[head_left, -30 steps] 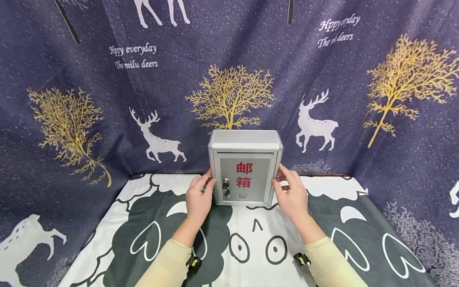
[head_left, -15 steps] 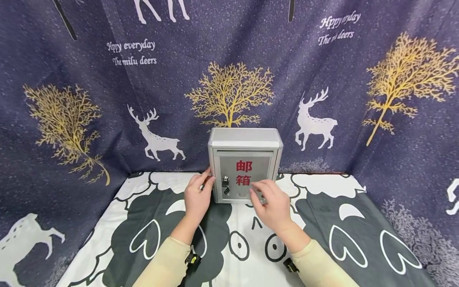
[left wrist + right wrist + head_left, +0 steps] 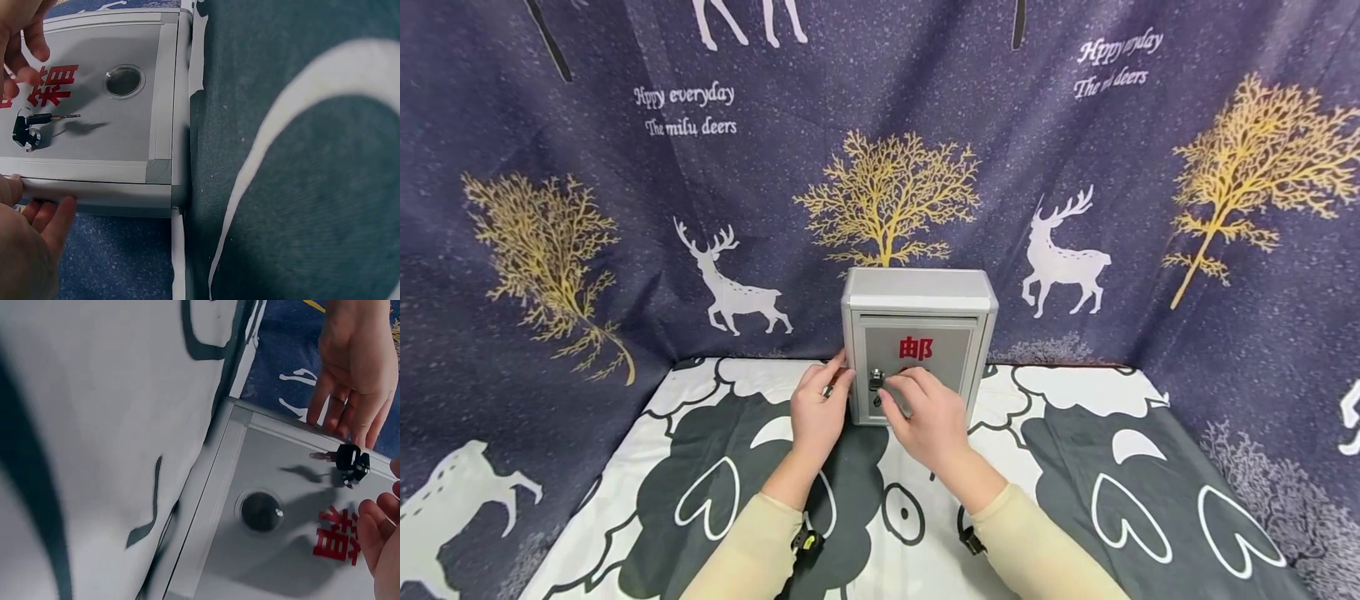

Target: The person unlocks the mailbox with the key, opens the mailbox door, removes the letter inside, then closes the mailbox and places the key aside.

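A silver metal mailbox (image 3: 920,289) with red lettering stands upright against the cloth backdrop. My left hand (image 3: 817,414) holds its left side edge, thumb at the front frame and fingers along the side. A lock (image 3: 31,139) sits low on the left of the door, with a key in it and a second black-headed key (image 3: 42,118) dangling from the ring. My right hand (image 3: 931,422) is in front of the door just right of the lock, fingers loosely bent and apart from the keys. In the head view it covers the lower lettering and the round window (image 3: 124,81).
A bed-like surface under a black-and-white cartoon cloth (image 3: 692,467) carries the mailbox. Behind it hangs a dark blue curtain (image 3: 760,183) printed with deer and golden trees. A narrow slot (image 3: 919,319) runs across the mailbox front near its top.
My right hand has left the mailbox's right side and moved left across the door to beside the lock. My left hand stays at the left edge.
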`<state>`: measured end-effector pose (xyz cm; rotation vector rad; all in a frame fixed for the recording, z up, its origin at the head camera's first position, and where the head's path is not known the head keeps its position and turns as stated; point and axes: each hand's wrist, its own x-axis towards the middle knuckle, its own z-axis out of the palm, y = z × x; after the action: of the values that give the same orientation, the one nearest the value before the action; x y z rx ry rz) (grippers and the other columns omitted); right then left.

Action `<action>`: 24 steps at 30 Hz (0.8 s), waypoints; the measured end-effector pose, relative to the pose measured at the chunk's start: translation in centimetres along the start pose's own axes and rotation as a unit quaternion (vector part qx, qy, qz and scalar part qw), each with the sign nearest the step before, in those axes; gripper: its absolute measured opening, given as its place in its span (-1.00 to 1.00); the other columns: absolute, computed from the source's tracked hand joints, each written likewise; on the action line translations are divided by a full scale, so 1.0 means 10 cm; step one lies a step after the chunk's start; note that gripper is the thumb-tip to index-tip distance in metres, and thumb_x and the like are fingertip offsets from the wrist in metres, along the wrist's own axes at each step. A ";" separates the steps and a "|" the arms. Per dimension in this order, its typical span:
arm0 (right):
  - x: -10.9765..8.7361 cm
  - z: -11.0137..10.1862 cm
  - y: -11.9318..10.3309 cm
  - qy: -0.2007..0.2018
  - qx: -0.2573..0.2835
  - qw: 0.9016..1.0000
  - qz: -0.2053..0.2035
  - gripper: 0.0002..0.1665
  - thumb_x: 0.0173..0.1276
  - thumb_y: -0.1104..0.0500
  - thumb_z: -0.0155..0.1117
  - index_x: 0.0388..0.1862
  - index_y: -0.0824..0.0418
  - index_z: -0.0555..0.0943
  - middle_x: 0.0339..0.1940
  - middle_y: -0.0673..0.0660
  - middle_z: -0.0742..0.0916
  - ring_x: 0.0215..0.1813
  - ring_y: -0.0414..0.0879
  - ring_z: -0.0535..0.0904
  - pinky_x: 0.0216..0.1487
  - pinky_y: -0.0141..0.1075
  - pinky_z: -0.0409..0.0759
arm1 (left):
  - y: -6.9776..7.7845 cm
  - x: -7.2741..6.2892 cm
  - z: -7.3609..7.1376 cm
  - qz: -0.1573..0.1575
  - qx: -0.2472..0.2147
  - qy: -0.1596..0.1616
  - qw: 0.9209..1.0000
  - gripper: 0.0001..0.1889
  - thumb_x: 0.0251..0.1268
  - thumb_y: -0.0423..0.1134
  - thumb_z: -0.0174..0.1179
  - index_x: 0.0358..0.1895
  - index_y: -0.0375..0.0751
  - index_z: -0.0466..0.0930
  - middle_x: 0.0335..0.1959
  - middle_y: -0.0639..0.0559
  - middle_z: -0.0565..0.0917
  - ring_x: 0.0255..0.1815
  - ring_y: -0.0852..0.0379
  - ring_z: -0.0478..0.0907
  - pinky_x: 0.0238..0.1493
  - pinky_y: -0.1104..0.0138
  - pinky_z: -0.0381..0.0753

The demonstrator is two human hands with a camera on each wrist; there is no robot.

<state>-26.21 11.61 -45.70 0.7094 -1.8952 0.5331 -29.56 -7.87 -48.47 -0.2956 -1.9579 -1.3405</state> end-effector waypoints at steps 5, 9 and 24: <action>0.03 0.08 -0.05 -0.017 -0.016 1.000 0.017 -0.79 0.42 0.09 0.61 -0.08 0.15 0.81 -0.15 0.05 0.80 -0.30 -0.05 0.78 -0.48 -0.16 0.75 | -0.02 -0.01 -0.01 -0.004 0.001 -0.006 1.000 -0.63 0.47 -0.31 0.53 0.29 -0.16 0.84 -0.13 -0.06 0.81 -0.13 -0.02 0.78 -0.21 0.37 0.71; 0.02 0.14 -0.08 -0.027 -0.008 0.999 0.035 -0.76 0.43 0.06 0.63 -0.07 0.15 0.82 -0.14 0.06 0.79 -0.27 -0.04 0.79 -0.47 -0.15 0.75 | -0.04 -0.01 -0.01 -0.004 0.009 -0.006 1.000 -0.63 0.47 -0.31 0.52 0.29 -0.15 0.83 -0.13 -0.06 0.81 -0.12 -0.02 0.79 -0.23 0.17 0.77; -0.03 0.26 -0.10 -0.032 -0.028 0.998 0.050 -0.70 0.32 0.08 0.74 -0.07 0.15 0.83 -0.11 0.08 0.77 -0.29 -0.05 0.75 -0.49 -0.17 0.72 | -0.02 -0.01 0.00 0.000 0.008 -0.003 1.000 -0.64 0.47 -0.32 0.53 0.27 -0.16 0.85 -0.13 -0.05 0.80 -0.12 -0.01 0.78 -0.27 0.37 0.71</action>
<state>-27.14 9.22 -46.98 0.6048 -2.0055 0.5230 -29.55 -7.96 -48.64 -0.2920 -1.9725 -1.3241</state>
